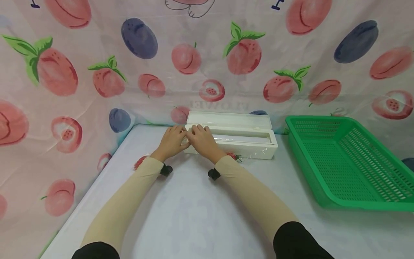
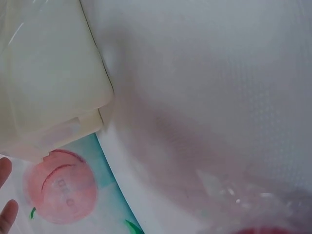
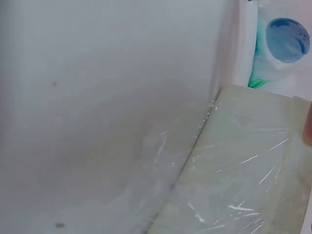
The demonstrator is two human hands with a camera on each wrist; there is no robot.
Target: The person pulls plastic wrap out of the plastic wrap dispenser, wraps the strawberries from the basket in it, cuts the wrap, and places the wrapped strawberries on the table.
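Observation:
A long white cling film box [image 1: 255, 151] stands at the back of the table, its lid [image 1: 229, 120] raised. Inside lies a white roll [image 1: 242, 139]. Both hands are close together at the box's left end. My left hand [image 1: 172, 141] and my right hand [image 1: 203, 141] pinch clear cling film [image 1: 185, 139] with bent fingers; their fingertips are partly hidden. More film, wrinkled and shiny, hangs over the box front in the right wrist view. Two fingertips [image 2: 7, 217] of the left hand show beside the box. A red strawberry-like thing [image 1: 139, 162] lies beyond the left forearm.
Another red thing with green leaves [image 1: 233, 156] lies before the box, partly behind the right wrist. A green plastic basket [image 1: 318, 172] stands on the right side of the white table [image 1: 194, 216]. Behind rises a fruit-print cloth [image 1: 207, 46].

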